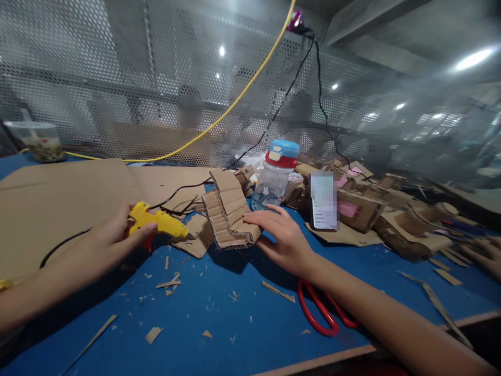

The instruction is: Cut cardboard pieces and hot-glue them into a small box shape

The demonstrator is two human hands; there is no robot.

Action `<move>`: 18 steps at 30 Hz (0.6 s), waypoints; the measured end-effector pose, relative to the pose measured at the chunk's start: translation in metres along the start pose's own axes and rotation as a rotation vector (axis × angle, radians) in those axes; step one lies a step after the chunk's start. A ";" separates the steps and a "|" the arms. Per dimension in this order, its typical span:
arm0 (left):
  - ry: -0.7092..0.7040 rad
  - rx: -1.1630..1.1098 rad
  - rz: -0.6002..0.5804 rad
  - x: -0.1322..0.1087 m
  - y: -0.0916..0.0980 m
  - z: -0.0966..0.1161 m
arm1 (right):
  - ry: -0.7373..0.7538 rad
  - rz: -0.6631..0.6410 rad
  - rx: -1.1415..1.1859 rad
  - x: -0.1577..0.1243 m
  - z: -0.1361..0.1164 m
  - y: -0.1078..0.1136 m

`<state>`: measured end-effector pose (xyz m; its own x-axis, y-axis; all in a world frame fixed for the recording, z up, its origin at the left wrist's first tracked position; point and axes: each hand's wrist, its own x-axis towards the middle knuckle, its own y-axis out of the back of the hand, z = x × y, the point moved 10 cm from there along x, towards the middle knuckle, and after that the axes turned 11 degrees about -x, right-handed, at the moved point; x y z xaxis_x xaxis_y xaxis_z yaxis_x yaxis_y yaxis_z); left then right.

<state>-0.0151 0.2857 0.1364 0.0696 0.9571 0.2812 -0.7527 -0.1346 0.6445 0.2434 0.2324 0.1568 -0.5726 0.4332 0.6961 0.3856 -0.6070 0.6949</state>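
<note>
My left hand [121, 227] is wrapped round a yellow hot glue gun [160, 222], its nozzle pointing right toward a bent piece of corrugated cardboard [229, 211]. That L-shaped piece is pinched at its right side by my right hand [284, 235], thumb and part of the fingers hidden behind it. A gap separates the nozzle from the piece. Beneath the nozzle lies a smaller flat cardboard scrap [198, 237]. Red-handled scissors [319, 310] rest under my right forearm, their blades out of sight.
Large cardboard sheets [74, 203] cover the back left of the blue table [211, 355]. Behind my right hand stand a blue-lidded water bottle [274, 175] and a propped phone [324, 203]. Cardboard pieces [422, 219] pile up at right, near another person's hand [487, 253]. A yellow cable [235, 102] hangs across.
</note>
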 end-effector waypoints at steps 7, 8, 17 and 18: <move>0.023 0.143 -0.071 0.006 -0.009 -0.014 | 0.067 -0.071 0.027 -0.002 -0.004 -0.011; 0.010 0.180 -0.063 0.007 -0.008 -0.011 | 0.076 -0.079 0.028 -0.002 -0.005 -0.012; -0.034 0.143 0.050 0.006 0.016 0.014 | -0.038 -0.084 0.217 0.002 0.002 -0.009; -0.089 0.130 0.042 0.005 0.015 0.018 | -0.067 -0.072 0.268 0.003 0.004 -0.008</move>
<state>-0.0138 0.2839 0.1604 0.1021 0.9241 0.3683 -0.6653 -0.2118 0.7159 0.2417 0.2414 0.1548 -0.5598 0.5173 0.6473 0.5284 -0.3790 0.7597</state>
